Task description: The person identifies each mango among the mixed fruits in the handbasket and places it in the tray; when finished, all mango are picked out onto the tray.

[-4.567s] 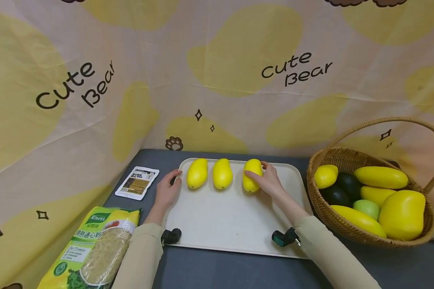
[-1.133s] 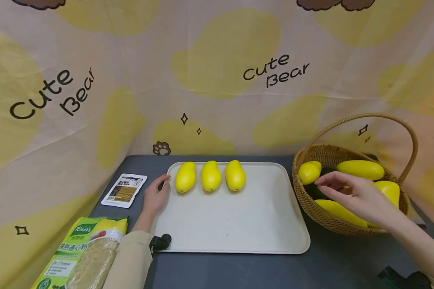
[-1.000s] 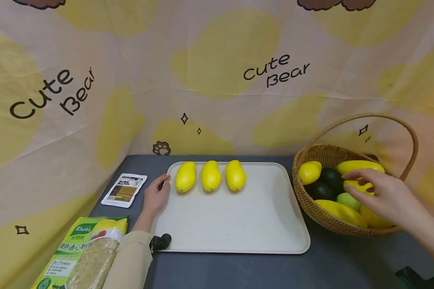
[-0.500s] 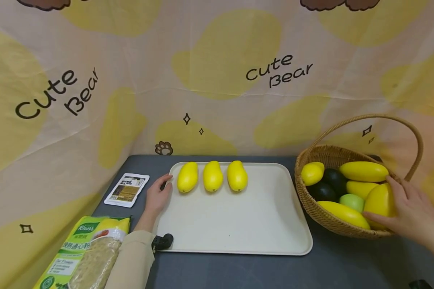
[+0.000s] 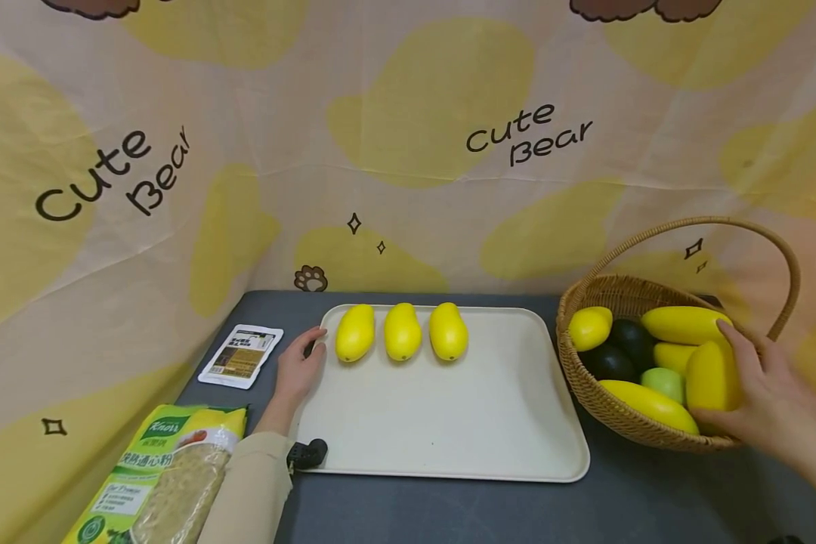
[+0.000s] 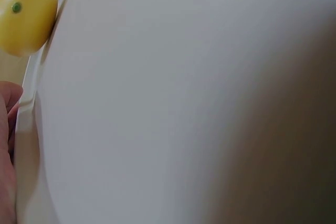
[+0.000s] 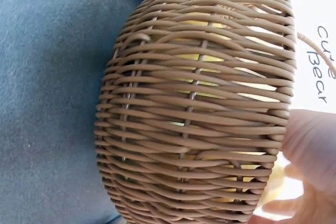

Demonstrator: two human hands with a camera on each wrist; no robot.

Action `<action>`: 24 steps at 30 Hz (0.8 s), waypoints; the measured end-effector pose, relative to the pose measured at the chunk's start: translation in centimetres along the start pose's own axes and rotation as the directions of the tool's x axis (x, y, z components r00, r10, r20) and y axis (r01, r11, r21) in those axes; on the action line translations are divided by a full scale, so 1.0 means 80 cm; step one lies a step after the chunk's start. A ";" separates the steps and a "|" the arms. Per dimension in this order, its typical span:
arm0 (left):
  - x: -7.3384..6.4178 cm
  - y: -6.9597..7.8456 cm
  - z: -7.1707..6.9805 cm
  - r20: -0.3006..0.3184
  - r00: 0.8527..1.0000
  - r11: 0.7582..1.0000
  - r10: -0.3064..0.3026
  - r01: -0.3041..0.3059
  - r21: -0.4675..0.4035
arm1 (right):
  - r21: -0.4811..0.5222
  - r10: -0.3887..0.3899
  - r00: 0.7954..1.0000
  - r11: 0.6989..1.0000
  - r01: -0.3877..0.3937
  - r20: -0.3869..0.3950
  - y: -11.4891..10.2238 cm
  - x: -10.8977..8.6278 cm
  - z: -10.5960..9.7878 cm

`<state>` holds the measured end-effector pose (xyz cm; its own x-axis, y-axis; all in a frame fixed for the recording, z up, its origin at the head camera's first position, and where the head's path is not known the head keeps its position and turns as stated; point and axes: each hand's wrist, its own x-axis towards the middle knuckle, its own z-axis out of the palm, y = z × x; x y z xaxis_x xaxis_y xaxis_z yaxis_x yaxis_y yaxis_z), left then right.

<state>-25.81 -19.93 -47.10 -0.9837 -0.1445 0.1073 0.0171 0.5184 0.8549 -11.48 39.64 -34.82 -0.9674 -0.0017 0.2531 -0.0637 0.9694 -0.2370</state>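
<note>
**Right hand (image 5: 775, 394) gripping large yellow fruit (image 5: 711, 379)**

The fruit is lying between thumb and fingers, inside the basket (image 5: 605, 408) at its right side. Left of the basket, the left hand (image 5: 300, 368) is touching the tray's (image 5: 449, 423) edge, fingers resting relaxed.

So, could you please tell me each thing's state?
Tray: flat, bearing three yellow fruits
Basket: upright, loaded
Right hand: gripping large yellow fruit in basket
Left hand: touching tray's rim
Knorr bag: lying flat, seal unclear
White pouch: lying flat, seal unclear
Backdrop cloth: hanging, creased
</note>
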 end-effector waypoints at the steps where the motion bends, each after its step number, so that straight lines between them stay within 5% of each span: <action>1: 0.000 0.000 0.000 -0.001 1.000 1.000 0.001 -0.001 0.001 | 0.013 -0.014 1.000 1.000 0.014 -0.024 -0.002 0.001 0.000; 7: -0.001 0.000 0.000 -0.006 1.000 1.000 0.009 -0.009 0.002 | 0.179 -0.055 0.978 0.980 0.093 -0.202 -0.022 0.008 -0.003; 12: -0.002 0.001 -0.002 0.000 1.000 1.000 0.012 -0.012 0.001 | 0.441 0.076 0.988 0.897 -0.010 -0.132 -0.056 0.008 -0.010; 16: -0.003 0.003 -0.003 0.002 1.000 1.000 0.009 -0.009 -0.002 | 0.606 0.123 0.992 0.790 -0.097 -0.001 -0.084 0.011 -0.013; 20: -0.003 0.002 -0.004 -0.002 1.000 1.000 0.013 -0.013 -0.008 | 0.703 0.087 0.983 0.689 -0.176 0.160 -0.108 0.014 -0.014; 24: -0.002 0.000 -0.003 0.001 1.000 1.000 0.014 -0.014 -0.014 | 0.845 -0.008 0.956 0.469 -0.257 0.295 -0.133 0.018 -0.005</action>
<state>-25.57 -20.11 -46.95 -0.9835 -0.1365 0.1188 0.0333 0.5089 0.8602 -12.06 29.40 -31.56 -0.9961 -0.0822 -0.0327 0.0114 0.2477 -0.9688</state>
